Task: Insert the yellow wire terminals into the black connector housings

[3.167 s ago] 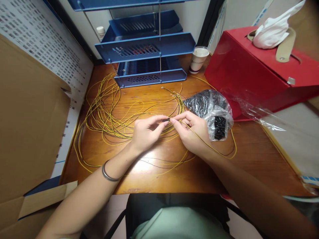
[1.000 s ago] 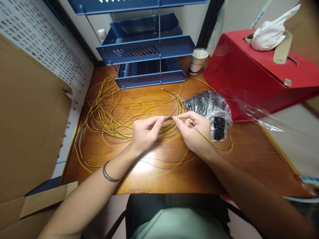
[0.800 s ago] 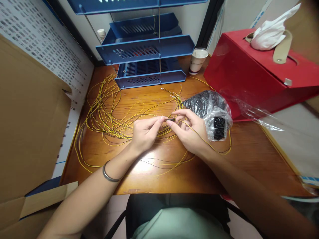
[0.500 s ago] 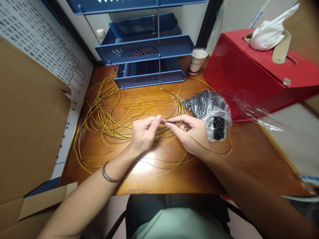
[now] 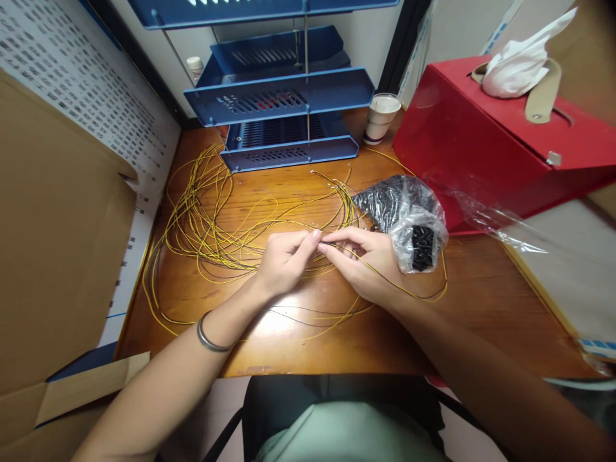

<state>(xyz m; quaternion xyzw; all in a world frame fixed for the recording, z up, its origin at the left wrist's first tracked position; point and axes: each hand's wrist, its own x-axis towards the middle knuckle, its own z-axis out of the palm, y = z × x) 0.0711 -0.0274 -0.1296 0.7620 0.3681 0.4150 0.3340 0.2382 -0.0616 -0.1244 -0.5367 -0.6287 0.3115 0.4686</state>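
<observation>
My left hand [image 5: 287,260] and my right hand [image 5: 368,262] meet fingertip to fingertip above the table. The right thumb and forefinger pinch a yellow and black wire [image 5: 385,277], which runs back over the right wrist. My left thumb and fingers are closed at the wire's tip; whatever small piece they grip is hidden between them. Beneath and to the left lies a loose bundle of yellow and black wires [image 5: 187,221], with small metal ends [image 5: 332,186] near the middle. A clear plastic bag of small black parts [image 5: 399,199] rests just beyond my right hand.
Blue stacked trays [image 5: 289,154] stand at the back, with a paper cup [image 5: 382,119] beside them. A red tissue box [image 5: 481,147] is at the right. Cardboard [image 5: 58,224] lines the left side. The wooden table [image 5: 500,314] ends close to my body.
Both hands have shifted slightly toward me, and their fingertips have come closer together. The wire is still pinched in the right hand. The surrounding things have not moved.
</observation>
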